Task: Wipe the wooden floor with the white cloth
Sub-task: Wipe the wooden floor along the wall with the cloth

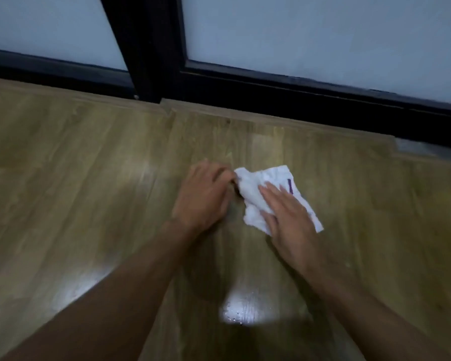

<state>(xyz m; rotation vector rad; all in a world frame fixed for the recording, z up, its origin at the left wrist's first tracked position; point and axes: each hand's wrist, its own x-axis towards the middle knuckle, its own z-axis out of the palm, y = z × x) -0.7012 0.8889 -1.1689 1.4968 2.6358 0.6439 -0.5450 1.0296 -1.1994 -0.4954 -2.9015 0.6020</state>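
The right hand point(288, 217) lies flat, fingers spread, pressing down on the cloth point(261, 188) rather than closing round it, while the left hand point(203, 196) is curled at the cloth's left corner, its fingertips bunched where the fabric gathers; it looks like a pinch on that corner, though the blur keeps me from being certain. The cloth sits on the floor point(89, 165) a little right of the middle of what I can see, crumpled and roughly oblong, its long axis running from about ten o'clock down to four o'clock, with a small purple mark near its far right edge. From the right palm the free fabric spreads mostly toward eleven and twelve o'clock; from the left hand it lies at about three o'clock. The right hand is plainly the one on top of it and, I would judge, the one to drive any stroke, with the left only steadying or straightening the corner. Pushing along that slanted axis would likely bunch the cloth; sweeping across it should cover more boards. Toward six o'clock from the hands a bright patch point(245, 308) on the floor shows what seem to be droplets, so wiping there looks not yet done. At twelve o'clock, well apart from the cloth, runs a dark door frame point(297, 100) with pale panels above it.
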